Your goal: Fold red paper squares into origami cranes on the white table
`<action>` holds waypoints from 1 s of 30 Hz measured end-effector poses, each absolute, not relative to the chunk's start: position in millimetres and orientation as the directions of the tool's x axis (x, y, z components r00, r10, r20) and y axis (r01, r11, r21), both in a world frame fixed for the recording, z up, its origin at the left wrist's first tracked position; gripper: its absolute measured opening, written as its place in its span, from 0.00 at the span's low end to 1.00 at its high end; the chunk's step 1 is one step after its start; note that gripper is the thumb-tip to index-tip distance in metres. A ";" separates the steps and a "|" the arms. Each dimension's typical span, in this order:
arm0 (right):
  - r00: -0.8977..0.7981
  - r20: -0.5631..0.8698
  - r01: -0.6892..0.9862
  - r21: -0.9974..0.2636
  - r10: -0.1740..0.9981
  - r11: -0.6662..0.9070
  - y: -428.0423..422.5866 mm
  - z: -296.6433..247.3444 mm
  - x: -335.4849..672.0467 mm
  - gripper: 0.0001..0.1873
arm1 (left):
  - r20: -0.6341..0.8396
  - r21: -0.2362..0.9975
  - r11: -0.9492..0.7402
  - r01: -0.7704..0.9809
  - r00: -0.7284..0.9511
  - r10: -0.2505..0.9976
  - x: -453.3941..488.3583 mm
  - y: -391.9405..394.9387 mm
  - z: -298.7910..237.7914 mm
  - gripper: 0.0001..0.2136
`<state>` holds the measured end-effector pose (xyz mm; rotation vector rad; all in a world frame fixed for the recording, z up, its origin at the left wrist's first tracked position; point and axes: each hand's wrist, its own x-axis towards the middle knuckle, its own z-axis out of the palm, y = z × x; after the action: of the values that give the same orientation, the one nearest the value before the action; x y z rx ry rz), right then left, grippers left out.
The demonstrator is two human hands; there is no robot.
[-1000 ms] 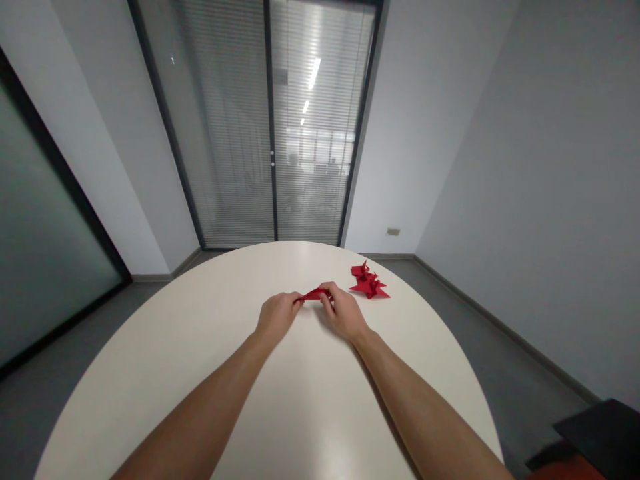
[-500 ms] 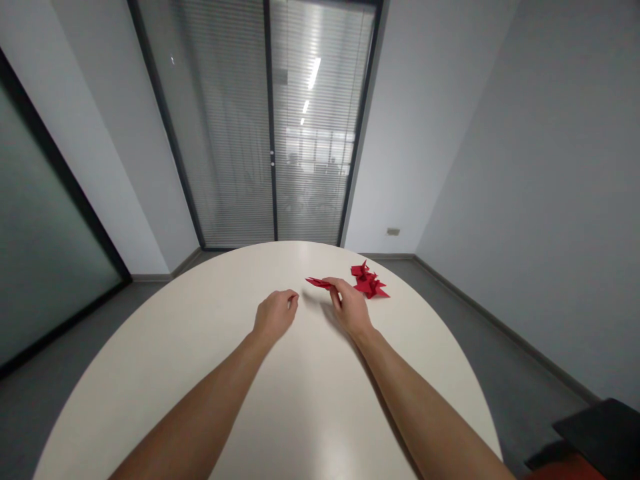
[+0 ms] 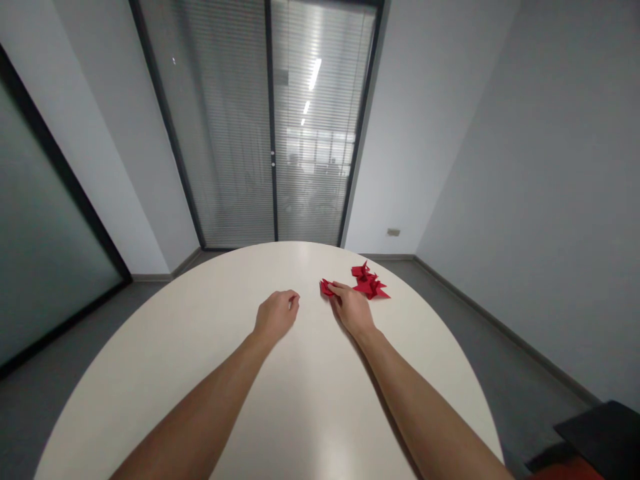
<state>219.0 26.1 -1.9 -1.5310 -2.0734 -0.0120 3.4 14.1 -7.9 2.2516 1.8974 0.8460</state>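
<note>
My right hand rests on the round white table, its fingertips closed on a small folded red paper piece that lies on the tabletop. Just right of it sits a little pile of folded red paper shapes. My left hand lies on the table a short way to the left, fingers curled in loosely with nothing visible in them.
Glass doors with blinds stand beyond the table's far edge. Grey walls close in on the right. A dark object with an orange part sits at the lower right, off the table.
Both hands held the red paper piece together a second ago. My left hand let go and stayed put; my right hand carried the piece right and set it down by the pile.
</note>
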 end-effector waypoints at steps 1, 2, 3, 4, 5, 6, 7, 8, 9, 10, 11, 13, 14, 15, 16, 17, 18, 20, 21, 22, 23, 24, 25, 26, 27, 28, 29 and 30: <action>-0.196 0.416 0.891 -0.303 0.888 0.339 25.6 -1.0 218.9 0.21 | 0.357 0.397 -0.231 0.888 0.082 0.931 3.5 13.9 -7.7 0.12; -0.200 0.399 0.895 -0.297 0.895 0.332 25.2 -0.4 218.8 0.21 | 0.357 0.397 -0.231 0.888 0.082 0.930 3.5 13.7 -7.5 0.12; -0.204 0.385 0.898 -0.292 0.900 0.329 24.9 0.1 218.7 0.21 | 0.356 0.397 -0.231 0.888 0.082 0.931 3.5 13.4 -7.3 0.12; -0.207 0.374 0.900 -0.290 0.904 0.326 24.9 0.4 218.5 0.21 | 0.357 0.397 -0.231 0.888 0.083 0.930 3.5 13.1 -7.2 0.12; -0.208 0.366 0.901 -0.289 0.907 0.324 24.9 0.5 218.4 0.22 | 0.359 0.398 -0.233 0.888 0.083 0.930 3.5 12.9 -7.1 0.12; -0.207 0.361 0.902 -0.290 0.909 0.321 24.9 0.6 218.3 0.22 | 0.361 0.398 -0.234 0.887 0.083 0.929 3.5 12.8 -7.1 0.12; -0.205 0.356 0.902 -0.292 0.912 0.317 25.0 0.6 218.1 0.22 | 0.362 0.399 -0.236 0.886 0.084 0.928 3.5 12.8 -7.1 0.12; -0.203 0.353 0.903 -0.294 0.913 0.314 25.0 0.7 217.9 0.22 | 0.363 0.399 -0.236 0.886 0.083 0.928 3.5 12.9 -7.3 0.12; -0.202 0.349 0.903 -0.296 0.915 0.312 24.9 0.8 217.7 0.22 | 0.364 0.399 -0.236 0.886 0.083 0.928 3.4 13.2 -7.5 0.12; -0.201 0.346 0.902 -0.299 0.917 0.311 24.8 0.8 217.5 0.22 | 0.364 0.399 -0.235 0.886 0.082 0.928 3.3 13.5 -7.8 0.12; -0.201 0.342 0.901 -0.302 0.918 0.310 24.7 0.9 217.4 0.22 | 0.364 0.400 -0.236 0.886 0.083 0.928 3.1 13.8 -8.2 0.12; -0.205 0.337 0.898 -0.309 0.919 0.313 24.5 0.6 217.3 0.22 | 0.367 0.403 -0.247 0.881 0.092 0.926 2.7 14.5 -9.1 0.12; -0.208 0.335 0.896 -0.312 0.919 0.316 24.5 0.4 217.2 0.22 | 0.370 0.406 -0.257 0.877 0.100 0.924 2.5 14.8 -9.7 0.12; -0.210 0.335 0.894 -0.314 0.919 0.319 24.5 0.0 217.2 0.22 | 0.373 0.410 -0.267 0.872 0.107 0.922 2.4 15.0 -10.3 0.12; -0.210 0.335 0.893 -0.316 0.918 0.320 24.5 -0.4 217.1 0.22 | 0.376 0.413 -0.277 0.867 0.115 0.920 2.3 15.2 -10.9 0.12; -0.209 0.335 0.894 -0.316 0.919 0.319 24.5 -0.8 217.0 0.22 | 0.380 0.415 -0.286 0.864 0.121 0.917 2.4 15.2 -11.4 0.12; -0.208 0.334 0.894 -0.316 0.919 0.317 24.5 -1.2 216.9 0.22 | 0.386 0.413 -0.295 0.862 0.128 0.914 2.5 15.2 -12.0 0.12; -0.207 0.327 0.897 -0.312 0.922 0.312 24.3 -1.8 216.4 0.21 | 0.397 0.404 -0.316 0.859 0.147 0.906 2.8 14.9 -12.8 0.12; -0.206 0.324 0.898 -0.311 0.923 0.310 24.3 -2.0 216.2 0.21 | 0.403 0.399 -0.328 0.857 0.157 0.902 2.9 14.7 -13.1 0.12; -0.208 0.320 0.899 -0.310 0.924 0.309 24.2 -2.1 216.0 0.21 | 0.407 0.395 -0.337 0.855 0.166 0.898 3.0 14.5 -13.3 0.12; -0.209 0.318 0.899 -0.310 0.925 0.310 24.1 -2.0 215.8 0.21 | 0.409 0.395 -0.342 0.853 0.170 0.897 3.0 14.4 -13.4 0.12; -0.210 0.317 0.898 -0.311 0.925 0.311 24.0 -1.9 215.6 0.20 | 0.408 0.395 -0.344 0.852 0.173 0.897 3.0 14.3 -13.5 0.12; -0.211 0.319 0.896 -0.314 0.924 0.313 23.8 -1.6 215.4 0.20 | 0.406 0.397 -0.343 0.851 0.173 0.898 2.9 14.4 -13.6 0.12; -0.212 0.322 0.894 -0.318 0.923 0.316 23.5 -1.2 215.2 0.19 | 0.404 0.399 -0.342 0.851 0.172 0.899 2.9 14.5 -13.7 0.12; -0.215 0.326 0.891 -0.321 0.921 0.322 23.1 -0.6 214.9 0.18 | 0.401 0.401 -0.342 0.850 0.173 0.899 2.8 14.7 -13.9 0.12; -0.219 0.330 0.887 -0.325 0.918 0.328 22.4 0.2 214.4 0.17 | 0.399 0.402 -0.344 0.849 0.175 0.900 2.7 15.0 -14.0 0.12; -0.226 0.336 0.883 -0.327 0.914 0.338 21.6 1.1 213.9 0.16 | 0.398 0.403 -0.347 0.847 0.179 0.900 2.7 15.2 -14.2 0.12; -0.236 0.342 0.878 -0.326 0.910 0.350 20.7 2.1 213.1 0.14 | 0.398 0.404 -0.352 0.844 0.185 0.899 2.8 15.4 -14.3 0.12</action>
<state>213.1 20.7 2.1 -1.5566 -2.1479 0.0899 2.8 15.4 -14.3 2.3445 1.7313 0.8949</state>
